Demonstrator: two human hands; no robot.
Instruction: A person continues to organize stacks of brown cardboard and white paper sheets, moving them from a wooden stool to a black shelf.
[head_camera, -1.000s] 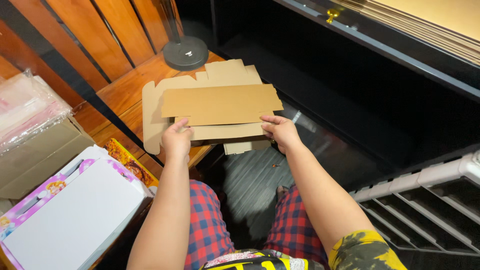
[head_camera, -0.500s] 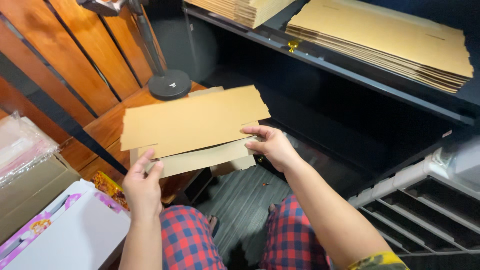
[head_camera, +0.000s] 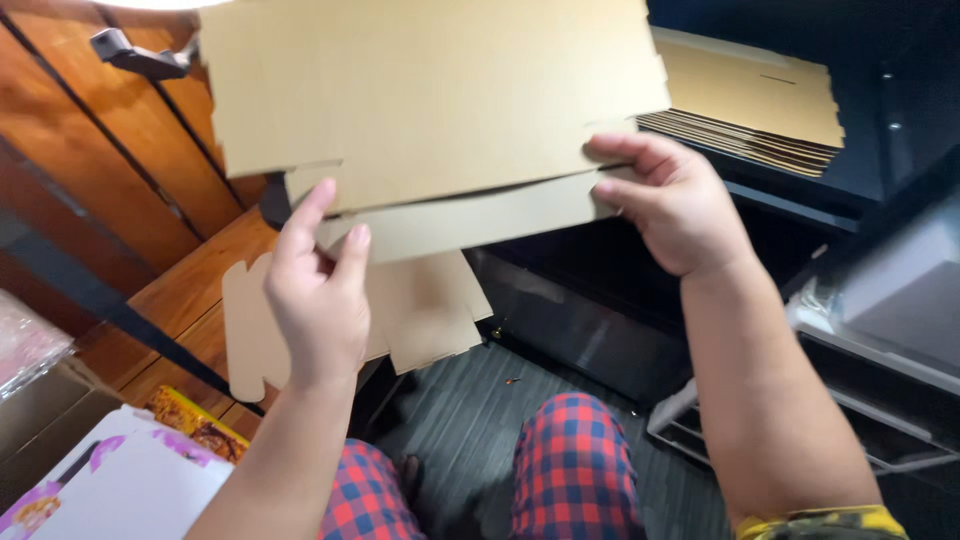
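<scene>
A small packing workspace, likely home-run: flat cardboard blanks (head_camera: 745, 95) lie stacked on a dark shelf (head_camera: 790, 195), another die-cut blank (head_camera: 420, 310) rests on a wooden bench (head_camera: 170, 300), and printed boxes (head_camera: 120, 490) sit beside it. White wire racks (head_camera: 860, 430) stand over a grey plank floor (head_camera: 480, 420).

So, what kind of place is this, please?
Probably a small packing or storage corner: both hands hold a flat cardboard box blank, more blanks are stacked on a dark shelf, and another blank lies on the wooden surface.
</scene>
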